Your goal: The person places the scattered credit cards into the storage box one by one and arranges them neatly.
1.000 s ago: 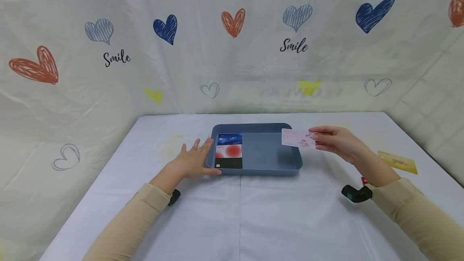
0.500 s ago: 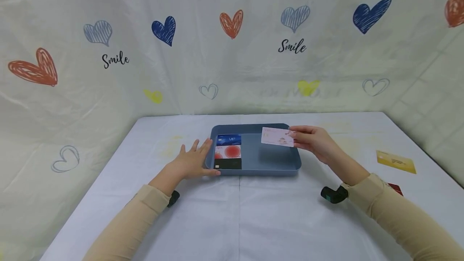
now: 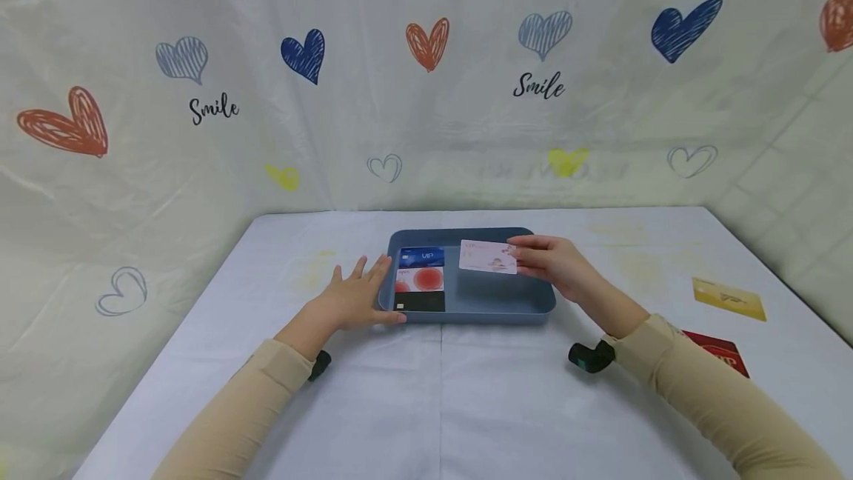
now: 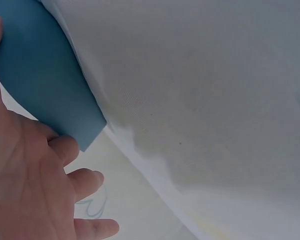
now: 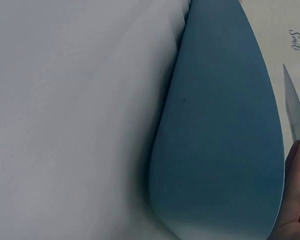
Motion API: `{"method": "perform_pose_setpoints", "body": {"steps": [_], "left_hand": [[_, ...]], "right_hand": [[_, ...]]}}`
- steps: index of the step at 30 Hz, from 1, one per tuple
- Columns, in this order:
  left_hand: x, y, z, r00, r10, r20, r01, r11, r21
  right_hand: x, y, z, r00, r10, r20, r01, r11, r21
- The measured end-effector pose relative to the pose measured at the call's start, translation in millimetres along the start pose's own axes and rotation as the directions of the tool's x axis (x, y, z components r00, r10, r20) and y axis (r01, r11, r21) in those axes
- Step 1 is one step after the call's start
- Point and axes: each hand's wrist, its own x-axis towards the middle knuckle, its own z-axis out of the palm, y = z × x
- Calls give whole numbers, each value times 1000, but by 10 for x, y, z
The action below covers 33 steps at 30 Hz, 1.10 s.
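Observation:
A blue-grey tray (image 3: 476, 317) lies on the table. Along its left side sit a blue VIP card (image 3: 423, 256), a white card with red circles (image 3: 421, 280) and a black card (image 3: 420, 302), one below another. My left hand (image 3: 349, 299) rests against the tray's left end with fingers spread; the left wrist view shows its fingers touching the tray wall (image 4: 45, 70). Above the tray's middle, my right hand (image 3: 549, 261) pinches a pale pink VIP card (image 3: 488, 256) by its right edge. From the right wrist camera that card (image 5: 295, 107) appears nearly edge-on.
To the right of the tray lie a gold card (image 3: 729, 298) and a red card (image 3: 723, 352), the latter partly hidden by my right sleeve. A white cloth (image 3: 373, 406) covers the table. Behind it hangs a curtain (image 3: 466, 117) printed with hearts.
My right hand has moved left with the pink card, from the tray's right edge to over its middle. More of the red card now shows. My left hand has stayed in place.

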Motion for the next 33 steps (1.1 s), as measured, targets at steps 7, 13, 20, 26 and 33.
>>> {"method": "perform_pose_setpoints", "body": {"steps": [7,13,20,26,33], "left_hand": [[13,5,1,1000,-6,7,6,1000,12],[16,18,-9,1000,-8,17,8,1000,9],[13,21,-16,1000,1,5,-1,1000,24],[16,12,1,1000,-5,4,5,1000,17],[13,1,-2,1000,1,-8,-1,1000,14]], "right_hand": [[70,-10,134,999,10,-32,-11,1000,-11],[173,19,202,998,29,-52,-28,1000,11],[292,74,307,998,28,-62,-29,1000,-11],[368,110,407,997,26,-69,-29,999,-37],[460,92,487,993,51,-109,-53,999,-15]]}}
